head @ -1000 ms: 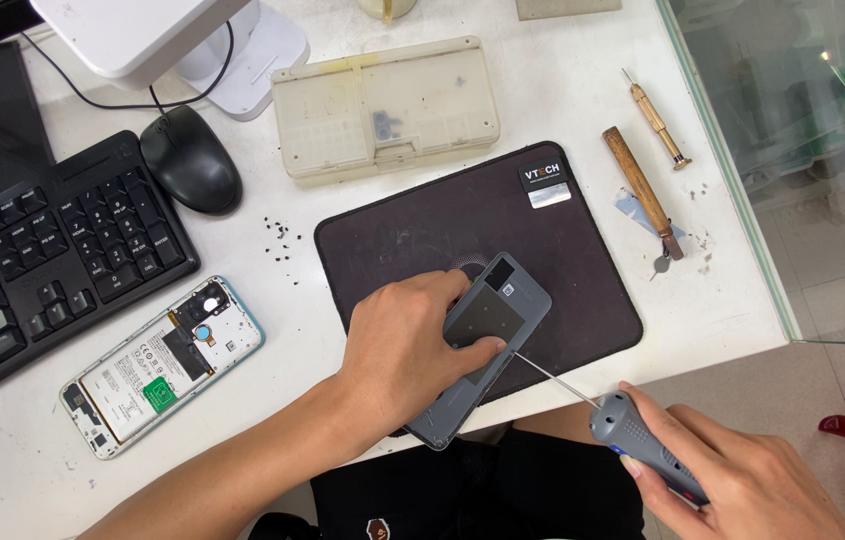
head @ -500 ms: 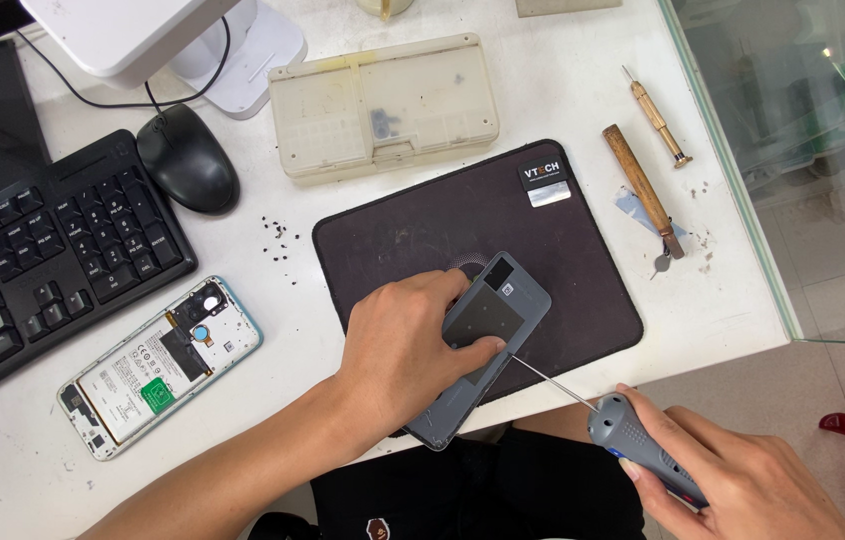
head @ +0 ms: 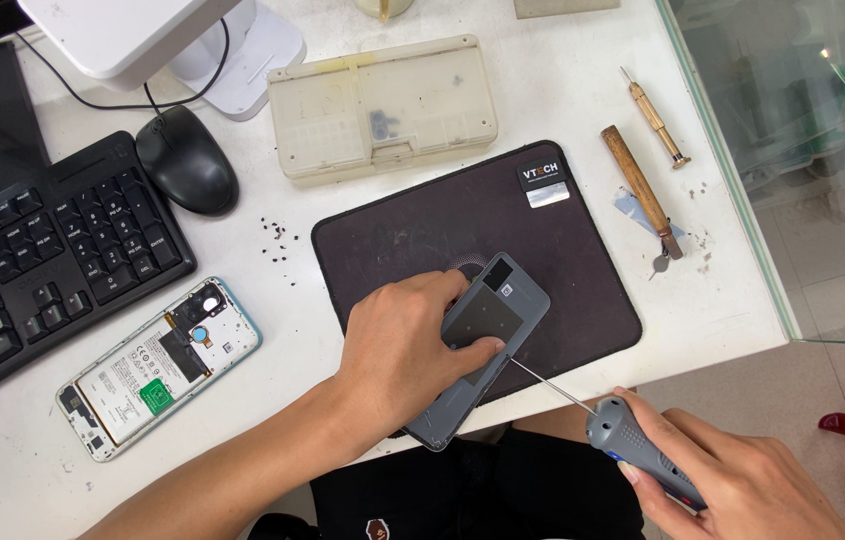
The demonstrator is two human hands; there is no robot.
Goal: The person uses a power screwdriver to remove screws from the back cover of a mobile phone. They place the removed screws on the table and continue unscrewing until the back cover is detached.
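Observation:
My left hand (head: 403,355) presses down on a grey phone back cover (head: 496,320) that lies on the dark mat (head: 463,225), its near end jutting over the table's front edge. My right hand (head: 743,480) grips a grey-handled screwdriver (head: 633,450). Its thin shaft reaches up and left, and the tip meets the cover's right edge just under my left fingertips. An opened phone (head: 158,365) with its insides and a green patch showing lies on the white table, left of the mat.
A beige plastic parts case (head: 383,105) sits behind the mat. A black mouse (head: 186,160) and keyboard (head: 38,265) are at the left. Tiny dark screws (head: 278,235) are scattered between them and the mat. Two wooden-handled tools (head: 643,190) lie at the right near a glass panel (head: 793,150).

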